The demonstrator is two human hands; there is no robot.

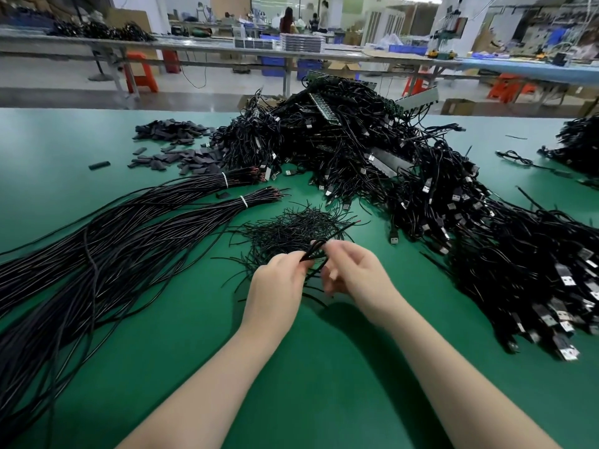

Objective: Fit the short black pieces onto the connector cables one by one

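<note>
My left hand [278, 283] pinches a small bunch of thin black pieces [316, 249] just above the green table. My right hand [353, 273] is beside it, fingers curled at the same bunch; its fingertips are blurred. Under and behind both hands lies a loose heap of thin short black pieces [291, 228]. A big pile of black connector cables with USB plugs [437, 202] spreads from the middle to the right.
Two tied bundles of long black cables [129, 228] lie on the left. Flat short black sleeves [175, 147] are scattered at the back left. The green table [340, 367] shows bare mat near me. Another cable pile [580, 147] sits far right.
</note>
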